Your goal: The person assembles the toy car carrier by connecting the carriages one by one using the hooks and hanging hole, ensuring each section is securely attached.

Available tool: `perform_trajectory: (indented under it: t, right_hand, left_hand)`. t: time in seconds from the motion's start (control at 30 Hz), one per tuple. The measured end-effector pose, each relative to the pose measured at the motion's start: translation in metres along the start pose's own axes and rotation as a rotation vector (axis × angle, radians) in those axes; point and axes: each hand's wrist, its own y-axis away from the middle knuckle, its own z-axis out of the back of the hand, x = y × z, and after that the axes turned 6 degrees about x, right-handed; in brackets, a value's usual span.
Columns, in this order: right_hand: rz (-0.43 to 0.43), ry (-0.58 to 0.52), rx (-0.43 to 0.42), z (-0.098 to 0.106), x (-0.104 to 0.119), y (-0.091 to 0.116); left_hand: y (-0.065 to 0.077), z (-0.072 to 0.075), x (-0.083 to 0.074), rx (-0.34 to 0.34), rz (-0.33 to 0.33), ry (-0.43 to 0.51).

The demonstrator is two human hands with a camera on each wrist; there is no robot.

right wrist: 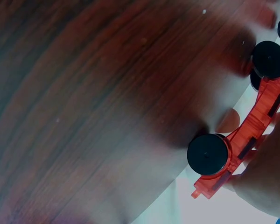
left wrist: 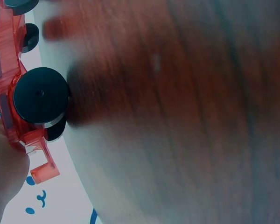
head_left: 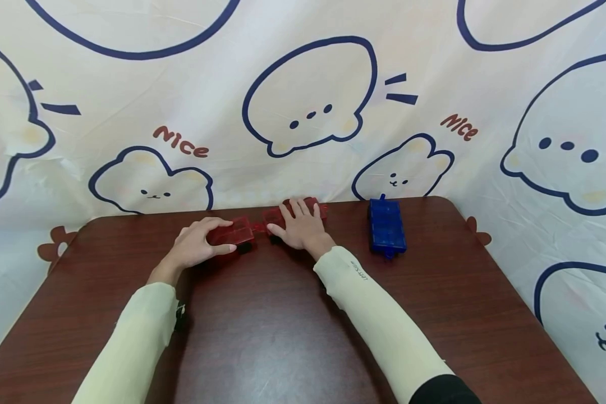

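Two translucent red toy train cars with black wheels stand end to end near the table's far edge, joined at a small red coupling (head_left: 258, 227). My left hand (head_left: 194, 244) grips the left car (head_left: 239, 229), thumb on its near side and fingers over the far side. A hooked end (left wrist: 45, 172) sticks out behind its wheel (left wrist: 41, 95) in the left wrist view. From above, my right hand (head_left: 303, 227) holds the right car (head_left: 272, 215), covering most of it. Below that car's body (right wrist: 259, 116), a fingertip (right wrist: 227, 120) shows between the wheels in the right wrist view.
A blue toy train car (head_left: 387, 226) stands apart on the right, its couplings pointing toward and away from me. The dark brown table (head_left: 262, 314) ends just behind the cars. A white cloth (head_left: 303, 174) with cartoon drawings hangs behind and beside it.
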Motion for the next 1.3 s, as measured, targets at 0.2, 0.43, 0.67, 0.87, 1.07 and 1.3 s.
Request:
perform_trajectory:
  t: [0.2, 0.43, 0.67, 0.87, 1.07, 1.3]
  right_hand:
    - [0.002, -0.003, 0.004, -0.0001, -0.0002, 0.0000]
    - [0.003, -0.001, 0.004, -0.0012, -0.0011, 0.0010]
    - [0.004, -0.002, 0.004, -0.0006, -0.0005, 0.0011]
    - [0.001, 0.003, 0.009, 0.0000, -0.0005, 0.0009]
    - [-0.004, 0.014, 0.004, 0.0009, -0.0031, 0.0006]
    - [-0.012, 0.028, -0.032, 0.0003, -0.0011, -0.0016]
  left_hand:
    - [-0.0006, -0.0003, -0.0002, 0.001, -0.006, -0.021]
    - [-0.0012, -0.0013, -0.0004, 0.003, -0.013, -0.032]
    - [-0.0014, -0.0014, -0.0001, -0.004, -0.023, -0.041]
    - [-0.0011, -0.0009, -0.0022, -0.002, -0.025, -0.053]
    - [-0.0032, -0.0009, -0.0042, 0.016, -0.009, -0.056]
    - [-0.0028, 0.0040, -0.0075, 0.043, 0.000, -0.070]
